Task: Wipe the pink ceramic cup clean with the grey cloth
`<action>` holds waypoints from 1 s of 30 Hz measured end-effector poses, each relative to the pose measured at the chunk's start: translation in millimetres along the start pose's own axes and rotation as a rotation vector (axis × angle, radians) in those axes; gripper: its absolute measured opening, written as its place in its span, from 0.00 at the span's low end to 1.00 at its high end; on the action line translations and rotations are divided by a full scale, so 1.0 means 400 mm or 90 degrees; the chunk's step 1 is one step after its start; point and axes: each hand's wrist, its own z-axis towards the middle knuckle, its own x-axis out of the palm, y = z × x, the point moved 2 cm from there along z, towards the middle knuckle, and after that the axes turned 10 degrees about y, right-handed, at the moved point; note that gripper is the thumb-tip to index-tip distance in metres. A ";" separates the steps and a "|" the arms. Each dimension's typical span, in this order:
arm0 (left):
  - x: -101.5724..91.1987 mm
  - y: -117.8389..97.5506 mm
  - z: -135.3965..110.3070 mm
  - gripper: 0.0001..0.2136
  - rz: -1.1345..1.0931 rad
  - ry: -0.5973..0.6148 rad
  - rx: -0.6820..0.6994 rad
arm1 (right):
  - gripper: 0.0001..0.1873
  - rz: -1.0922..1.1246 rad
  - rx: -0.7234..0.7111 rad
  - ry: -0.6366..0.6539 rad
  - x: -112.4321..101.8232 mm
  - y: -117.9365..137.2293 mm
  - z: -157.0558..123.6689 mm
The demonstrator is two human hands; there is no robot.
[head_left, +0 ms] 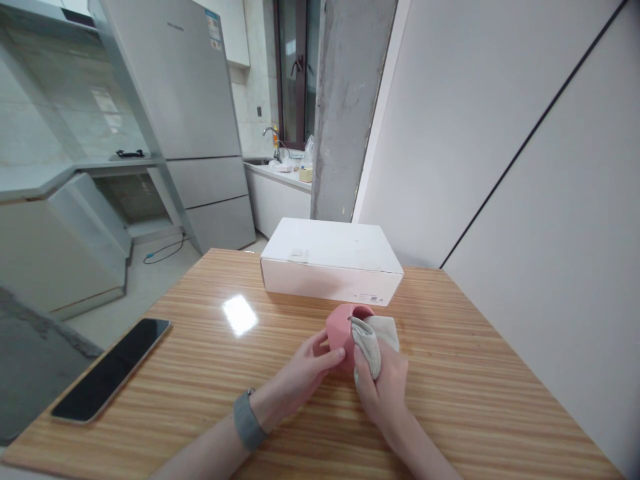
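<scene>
A pink, hollow object (339, 325), perhaps a cup or small pot, is tilted above the wooden table with its opening toward the upper right. My left hand (313, 363) grips it from the left side, thumb across its near face. In my right hand (386, 381) a light grey cloth (367, 340) is bunched up and pressed against the pink object's right side at the rim. Part of the cloth hangs out behind my right knuckles. My hands hide the lower part of the pink object.
A white cardboard box (330, 247) lies at the table's far edge, just beyond my hands. To the left, a black-screened smartphone (113, 370) rests near the edge of the wood-grain table (480, 373). A white wall (550, 220) runs along the right; a fridge (175, 87) stands behind.
</scene>
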 end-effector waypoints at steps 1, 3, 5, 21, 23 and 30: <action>0.000 0.004 0.001 0.20 -0.009 -0.008 0.003 | 0.11 0.009 0.001 -0.006 0.004 0.006 -0.003; -0.002 0.012 0.002 0.19 -0.028 -0.035 0.005 | 0.11 0.032 0.007 -0.019 0.012 0.018 -0.007; -0.007 0.019 0.002 0.17 -0.041 -0.067 0.003 | 0.10 0.051 0.004 -0.022 0.021 0.026 -0.009; -0.068 -0.001 0.007 0.29 0.111 -0.194 -0.016 | 0.08 -0.004 -0.311 0.082 0.023 0.065 -0.002; -0.070 0.003 0.008 0.30 0.086 -0.170 -0.019 | 0.07 -0.024 -0.298 0.071 0.022 0.061 0.003; -0.018 0.003 0.007 0.23 0.095 -0.017 -0.011 | 0.08 0.016 -0.080 -0.014 0.001 0.023 0.012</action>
